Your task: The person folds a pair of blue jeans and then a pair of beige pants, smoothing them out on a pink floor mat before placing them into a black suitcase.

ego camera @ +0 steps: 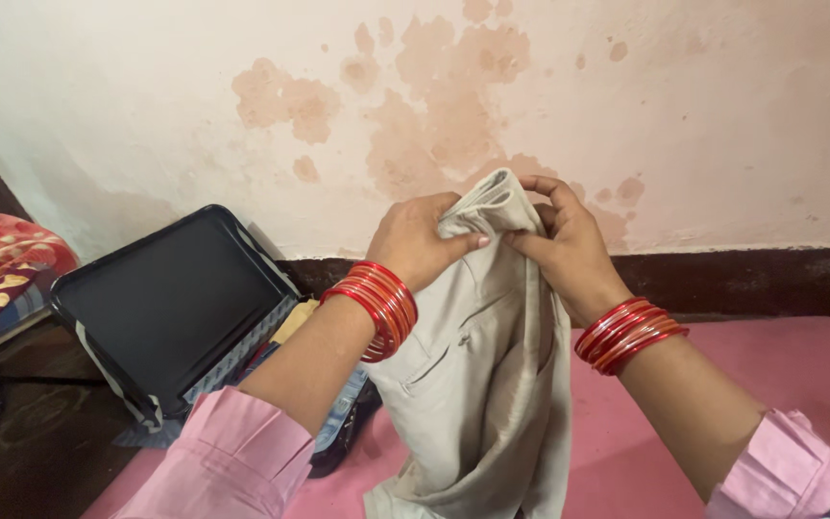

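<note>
Beige trousers (482,384) held up at waistband.
Left hand (415,240) and right hand (569,245) were both closed on the top edge; open black suitcase (165,298) was seen left.

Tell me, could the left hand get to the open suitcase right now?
Probably not at once: the left hand grips the beige trousers with the right hand. The open suitcase lies unobstructed on its side.

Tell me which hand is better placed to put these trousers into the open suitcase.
Probably the left hand: it grips the trousers at the waistband, on the side where the suitcase lies open. The right hand is farther from it.
</note>
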